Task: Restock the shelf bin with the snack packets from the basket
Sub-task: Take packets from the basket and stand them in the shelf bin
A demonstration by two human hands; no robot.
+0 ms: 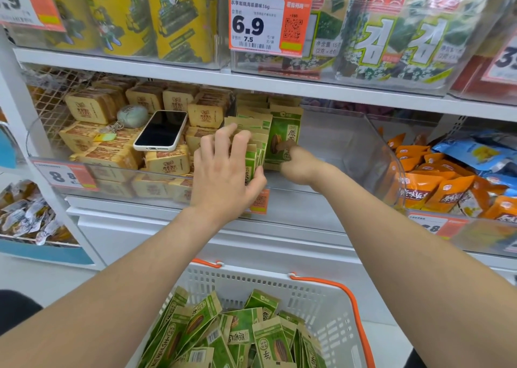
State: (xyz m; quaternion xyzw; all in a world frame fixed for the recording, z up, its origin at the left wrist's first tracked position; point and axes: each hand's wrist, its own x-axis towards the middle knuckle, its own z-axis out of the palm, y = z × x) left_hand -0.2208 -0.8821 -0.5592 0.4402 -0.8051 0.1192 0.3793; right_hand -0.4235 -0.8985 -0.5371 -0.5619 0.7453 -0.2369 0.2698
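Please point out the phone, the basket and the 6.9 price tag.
phone (161, 130), head view, on its dark screen.
basket (265, 283), head view, on its white back wall.
6.9 price tag (248, 26), head view, on its digits.

I am looking into a shop, a grocery or convenience-store aisle. White shelves (167, 74) run across my view in tiers, and each carries clear plastic bins (349, 144) filled with many copies of the same packaged snack: yellow packets (173, 20), seaweed packs (391, 40), orange bags (436, 191). Orange-and-white price tags (270, 22) hang on the bin fronts; the nearest reads 6.9 and bears a barcode and a QR code (293, 27). Below, a white shopping basket (279, 282) with orange handles (356, 309) holds a heap of identical green snack packets (223, 337).
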